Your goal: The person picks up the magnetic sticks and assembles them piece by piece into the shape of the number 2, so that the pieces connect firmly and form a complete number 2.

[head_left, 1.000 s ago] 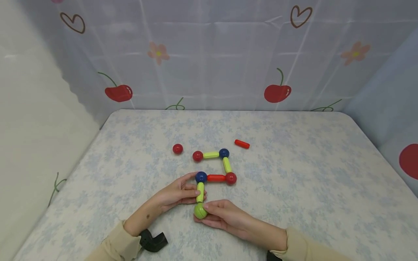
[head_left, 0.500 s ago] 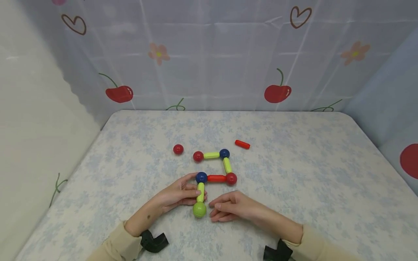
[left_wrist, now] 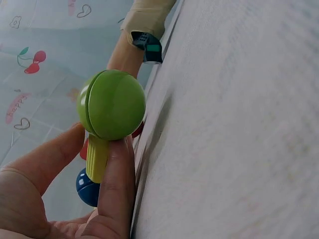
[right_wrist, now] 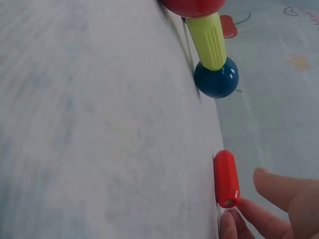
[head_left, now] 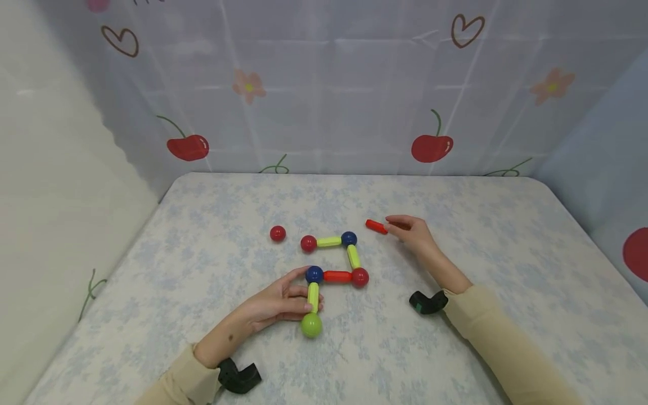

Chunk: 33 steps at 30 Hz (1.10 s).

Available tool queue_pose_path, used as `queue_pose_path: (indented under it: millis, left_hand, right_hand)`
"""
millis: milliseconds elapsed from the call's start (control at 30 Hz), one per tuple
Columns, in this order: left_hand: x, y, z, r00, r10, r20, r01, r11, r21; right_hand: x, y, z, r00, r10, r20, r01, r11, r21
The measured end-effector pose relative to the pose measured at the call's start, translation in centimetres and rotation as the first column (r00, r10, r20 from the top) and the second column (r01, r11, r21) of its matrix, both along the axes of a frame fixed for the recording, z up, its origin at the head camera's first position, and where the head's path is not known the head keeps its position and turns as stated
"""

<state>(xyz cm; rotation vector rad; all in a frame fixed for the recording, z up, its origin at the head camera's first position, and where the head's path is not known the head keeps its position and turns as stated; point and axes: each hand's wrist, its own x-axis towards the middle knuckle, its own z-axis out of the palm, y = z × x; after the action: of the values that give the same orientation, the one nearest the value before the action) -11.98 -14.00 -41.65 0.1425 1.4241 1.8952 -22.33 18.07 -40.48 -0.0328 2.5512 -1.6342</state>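
Note:
A chain of magnetic rods and balls lies on the table. My left hand point(head_left: 278, 298) pinches its nearest yellow-green rod point(head_left: 313, 297) between thumb and fingers. That rod joins a green ball point(left_wrist: 117, 104) at the near end to a blue ball point(head_left: 314, 274) at the far end. At the far right my right hand point(head_left: 412, 232) reaches to a loose red rod point(right_wrist: 227, 178). Its fingertips are right at the rod's near end, while the thumb stands apart from it in the right wrist view.
From the blue ball the chain runs through a red rod point(head_left: 337, 277), a red ball point(head_left: 360, 278), another blue ball point(head_left: 349, 239) and ends at a red ball point(head_left: 309, 243). A loose red ball point(head_left: 278, 234) lies left of it. A patterned curtain point(head_left: 324, 101) hangs behind the table.
My right hand has let go of the green ball and moved away and to the right, up to the loose red rod. My left hand keeps its grip on the yellow-green rod.

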Motion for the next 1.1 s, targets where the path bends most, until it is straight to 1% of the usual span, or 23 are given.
queue_pose_path:
  millis: [100, 167, 233, 300, 367, 433, 533, 633, 767, 833, 900, 1000, 1100]
  left_hand:
    - [0.0, 0.0, 0.0, 1.000, 0.013, 0.008, -0.013, 1.000, 0.000]
    - [-0.1, 0.0, 0.1, 1.000, 0.022, 0.012, -0.022, 1.000, 0.003]
    - [-0.1, 0.0, 0.2, 1.000, 0.025, 0.009, -0.025, 1.000, 0.008]
    - [-0.1, 0.0, 0.2, 1.000, 0.026, 0.010, -0.026, 1.000, 0.015]
    - [-0.1, 0.0, 0.1, 1.000, 0.022, 0.006, -0.022, 1.000, 0.022]
    - [-0.1, 0.0, 0.1, 1.000, 0.019, 0.001, -0.019, 0.999, 0.026]
    - [-0.1, 0.0, 0.1, 1.000, 0.017, -0.001, -0.017, 0.999, 0.028]
    - [0.0, 0.1, 0.1, 1.000, 0.021, -0.006, -0.020, 0.999, 0.025]
    - [0.1, 0.1, 0.1, 1.000, 0.028, -0.013, -0.028, 0.999, 0.023]
    - [0.0, 0.1, 0.1, 0.999, 0.030, -0.015, -0.029, 0.999, 0.024]
    - [0.0, 0.1, 0.1, 0.999, 0.030, -0.015, -0.030, 0.999, 0.024]
    - [0.0, 0.1, 0.1, 0.999, 0.030, -0.015, -0.030, 0.999, 0.017]
    - [0.0, 0.2, 0.2, 0.999, 0.030, -0.011, -0.030, 1.000, 0.008]
  right_hand:
    - [-0.5, -0.5, -0.5, 1.000, -0.004, -0.025, 0.007, 0.993, 0.122]
    - [-0.8, -0.9, -0.4, 0.998, -0.004, -0.059, 0.016, 0.980, 0.199]
    - [-1.0, -1.2, -0.4, 0.996, -0.005, -0.087, 0.027, 0.968, 0.250]
    - [-1.0, -1.2, -0.5, 0.994, -0.003, -0.109, 0.032, 0.962, 0.270]
    - [-0.8, -1.2, -0.5, 0.993, -0.007, -0.114, 0.037, 0.964, 0.263]
    - [-0.5, -1.1, -0.6, 0.995, -0.016, -0.102, 0.040, 0.970, 0.240]
    - [0.5, -0.9, -0.4, 0.999, -0.025, -0.046, 0.032, 0.985, 0.168]
    - [2.0, -0.9, 0.1, 1.000, -0.010, 0.013, 0.009, 0.997, 0.078]
    - [4.3, -1.5, 1.1, 0.997, 0.062, 0.039, -0.061, 0.998, -0.014]
    - [5.4, -1.9, 1.6, 0.993, 0.111, 0.036, -0.110, 0.993, -0.032]
    - [6.3, -2.4, 2.0, 0.984, 0.174, 0.030, -0.173, 0.984, -0.047]
    - [7.7, -3.1, 2.2, 0.959, 0.283, 0.014, -0.283, 0.959, -0.030]
    - [9.1, -3.9, 1.9, 0.914, 0.406, 0.001, -0.406, 0.914, -0.019]
